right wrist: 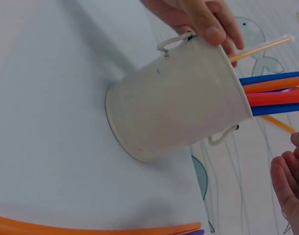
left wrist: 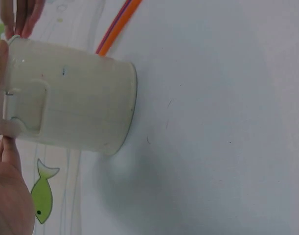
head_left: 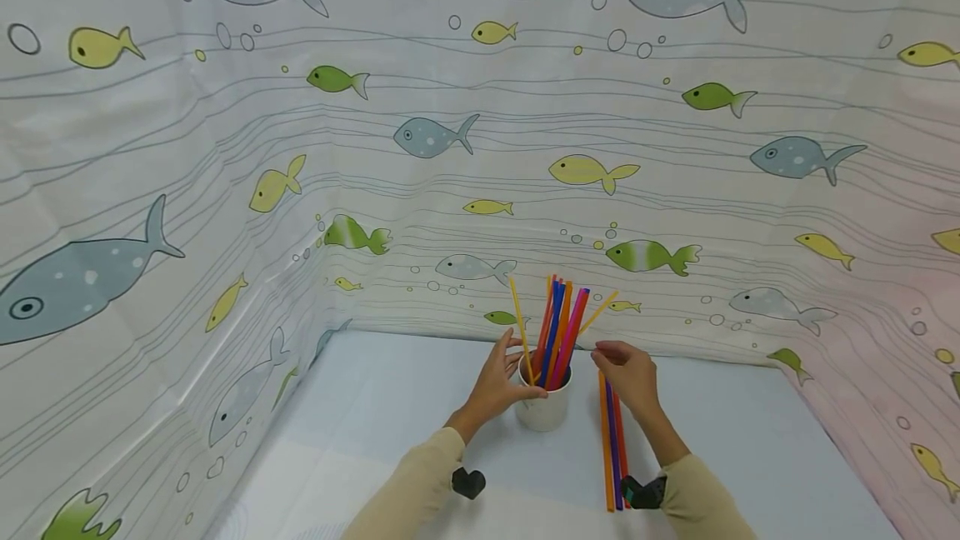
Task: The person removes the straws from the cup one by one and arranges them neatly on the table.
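Straws (head_left: 558,327) in orange, blue, red, pink and yellow stand bunched in a small white cup (head_left: 545,408) on the pale blue table (head_left: 750,440), near the back edge, below the fish-print curtain (head_left: 450,148). The likeliest trouble, as I judge it, is a tip-over: the cup is light and narrow, the straws rise far above its rim and lean toward one o'clock, so a sideways nudge or a snag on a neighbouring straw could topple the cup or drag several straws out. The left hand (head_left: 501,382) guards against that; it sits at the cup's nine o'clock with fingers and thumb curled round the rim, and the left wrist view shows its fingers (left wrist: 5,142) against the cup's wall (left wrist: 76,110). The right hand (head_left: 628,373) is at the cup's three o'clock, apart from it, its fingers bent toward a yellow straw (head_left: 598,313) that slants out to the right; whether the fingertips actually pinch that straw I cannot tell, and the right wrist view shows only loosely bent fingers (right wrist: 288,188) with nothing clearly between them. Three loose straws (head_left: 612,448), orange, purple and red, lie flat on the table at the cup's four o'clock, under the right forearm; a sleeve brushing them could roll them away.
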`<control>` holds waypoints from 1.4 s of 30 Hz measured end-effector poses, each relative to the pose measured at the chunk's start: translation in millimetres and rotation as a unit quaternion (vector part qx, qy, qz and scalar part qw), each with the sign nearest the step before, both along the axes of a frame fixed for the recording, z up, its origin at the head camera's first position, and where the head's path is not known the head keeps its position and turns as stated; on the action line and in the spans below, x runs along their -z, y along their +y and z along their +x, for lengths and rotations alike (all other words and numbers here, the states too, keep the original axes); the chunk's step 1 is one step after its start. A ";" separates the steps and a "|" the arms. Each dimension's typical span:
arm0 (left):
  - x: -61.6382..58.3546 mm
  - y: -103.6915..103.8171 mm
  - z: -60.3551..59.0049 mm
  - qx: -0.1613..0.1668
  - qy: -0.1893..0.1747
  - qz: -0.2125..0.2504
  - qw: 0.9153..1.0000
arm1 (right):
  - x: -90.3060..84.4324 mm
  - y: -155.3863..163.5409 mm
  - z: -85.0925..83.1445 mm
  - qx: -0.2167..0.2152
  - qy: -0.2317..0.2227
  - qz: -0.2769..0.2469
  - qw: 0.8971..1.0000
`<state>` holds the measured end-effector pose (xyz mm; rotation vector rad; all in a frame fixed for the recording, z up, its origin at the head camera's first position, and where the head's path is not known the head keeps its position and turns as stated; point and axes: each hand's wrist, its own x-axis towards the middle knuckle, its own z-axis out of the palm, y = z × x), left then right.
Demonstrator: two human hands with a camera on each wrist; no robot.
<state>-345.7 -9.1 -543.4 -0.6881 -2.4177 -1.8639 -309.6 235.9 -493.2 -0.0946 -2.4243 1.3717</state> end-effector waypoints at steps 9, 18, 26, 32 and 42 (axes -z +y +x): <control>1.0 0.6 -0.4 0.000 0.000 0.007 1.000 | -4.7 -20.4 -5.2 -0.021 0.017 -0.008 1.000; 0.5 0.2 0.9 0.000 -0.003 0.015 1.000 | -3.5 -31.3 -11.6 -0.030 0.026 0.000 0.999; 1.7 1.1 -0.9 -0.004 0.003 0.012 1.000 | 1.1 -37.5 -16.2 -0.025 0.012 -0.014 1.000; 2.1 1.3 -1.2 -0.004 0.004 0.009 1.000 | 3.4 -39.7 -17.5 -0.017 0.017 -0.015 1.000; 0.4 0.6 0.0 -0.010 0.006 0.002 1.000 | 0.6 -42.6 -15.1 -0.010 0.021 -0.022 0.999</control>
